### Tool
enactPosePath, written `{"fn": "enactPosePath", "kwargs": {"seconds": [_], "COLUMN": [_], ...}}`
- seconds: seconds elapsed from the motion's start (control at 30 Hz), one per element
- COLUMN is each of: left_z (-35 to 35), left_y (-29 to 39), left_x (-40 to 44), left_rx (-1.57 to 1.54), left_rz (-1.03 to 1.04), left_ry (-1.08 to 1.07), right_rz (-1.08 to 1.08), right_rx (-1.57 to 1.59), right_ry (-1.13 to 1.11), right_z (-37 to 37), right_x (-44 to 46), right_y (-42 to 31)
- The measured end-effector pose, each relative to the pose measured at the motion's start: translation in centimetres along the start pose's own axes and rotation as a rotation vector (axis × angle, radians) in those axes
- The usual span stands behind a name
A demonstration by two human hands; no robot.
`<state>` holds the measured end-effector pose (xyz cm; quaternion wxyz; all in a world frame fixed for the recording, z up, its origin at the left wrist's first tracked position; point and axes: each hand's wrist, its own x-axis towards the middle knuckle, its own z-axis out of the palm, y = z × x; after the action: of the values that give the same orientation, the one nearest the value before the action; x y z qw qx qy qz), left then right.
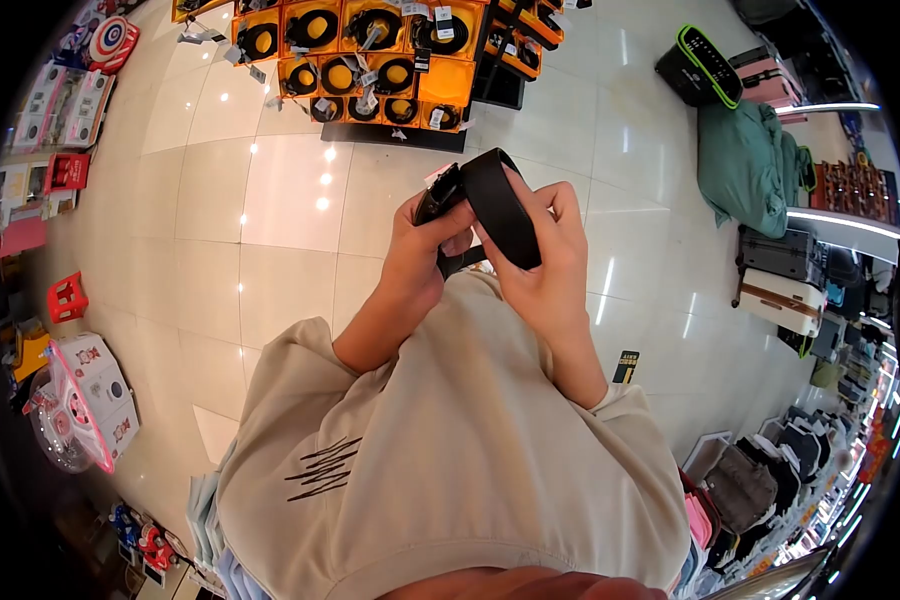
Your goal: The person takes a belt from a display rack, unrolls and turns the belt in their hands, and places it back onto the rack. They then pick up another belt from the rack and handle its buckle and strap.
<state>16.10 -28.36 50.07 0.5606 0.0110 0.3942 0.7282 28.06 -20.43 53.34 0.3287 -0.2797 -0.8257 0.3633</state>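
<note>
A black belt (502, 210), coiled in a loop, is held up in front of my chest. My left hand (422, 240) grips its buckle end (438, 192), where a small light tag shows at the top. Around the right side of the loop, the fingers and thumb of my right hand (540, 255) are closed on the strap. A lower part of the strap passes between the two hands. Some fingertips are hidden behind the belt.
Ahead stands a rack (395, 128) of coiled belts in orange compartments. Suitcases (782, 300) and a green bag (740, 165) line the right side. On the left are a red stool (67, 298) and boxed toys (95, 400). Clothes (750, 490) hang at lower right.
</note>
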Motion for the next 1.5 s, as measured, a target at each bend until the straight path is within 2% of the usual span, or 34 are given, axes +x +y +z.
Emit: {"fn": "enactPosePath", "kwargs": {"seconds": [0.17, 0.3, 0.43, 0.53, 0.63, 0.73, 0.93, 1.03, 1.13, 1.23, 1.27, 1.3, 1.33, 1.4, 1.5], "left_z": [1.1, 1.2, 0.4, -0.2, 0.0, -0.1, -1.2, -1.6, -1.7, -2.1, -3.1, -1.5, -1.4, -1.4, -0.5], "left_y": [0.9, 0.9, 0.1, 0.1, 0.1, 0.3, 0.1, 0.3, 0.2, 0.5, 0.5, 0.7, 1.1, 2.7, 2.2], "left_x": [-0.4, -0.6, -0.5, -0.3, -0.3, -0.2, -0.1, 0.1, -0.6, -1.0, -0.7, -0.7, -0.7, -0.8, -0.6], "left_rx": [0.082, 0.016, 0.001, -0.135, -0.218, -0.290, -0.552, -0.576, -0.457, -0.086, 0.070, 0.217, 0.362, 0.709, 0.722], "left_rz": [0.050, 0.051, 0.021, -0.024, -0.101, -0.146, -0.325, -0.358, -0.269, -0.058, 0.063, 0.219, 0.331, 0.382, 0.321], "left_ry": [0.029, 0.016, 0.044, 0.014, 0.123, 0.125, -0.079, -0.076, -0.182, -0.093, -0.086, 0.121, 0.052, -0.117, -0.337], "right_rz": [-0.010, 0.083, -0.035, -0.091, -0.093, -0.095, -0.136, -0.208, -0.054, 0.197, 0.211, 0.209, 0.206, 0.155, 0.180], "right_rx": [0.125, 0.287, 0.198, 0.051, -0.067, 0.018, -0.086, -0.073, -0.006, 0.045, 0.090, 0.114, 0.139, 0.173, 0.325], "right_ry": [0.083, 0.018, -0.043, -0.112, -0.111, -0.060, -0.026, 0.024, 0.052, -0.054, -0.107, -0.193, -0.280, -0.466, -0.522], "right_z": [-0.5, -1.1, -0.8, -0.6, 0.0, 0.4, 1.1, 1.4, 0.8, -1.4, -2.0, -2.7, -3.3, -4.4, -4.5], "right_x": [0.2, -0.1, 0.0, 0.2, -0.1, -0.3, -0.8, -0.8, -0.8, 0.3, 0.6, 0.8, 1.0, 1.5, 2.0], "right_y": [0.2, 0.2, 0.4, 0.3, 0.2, 0.5, 1.4, 2.1, 2.4, 1.6, 1.8, 1.9, 2.1, 2.2, 1.5]}}
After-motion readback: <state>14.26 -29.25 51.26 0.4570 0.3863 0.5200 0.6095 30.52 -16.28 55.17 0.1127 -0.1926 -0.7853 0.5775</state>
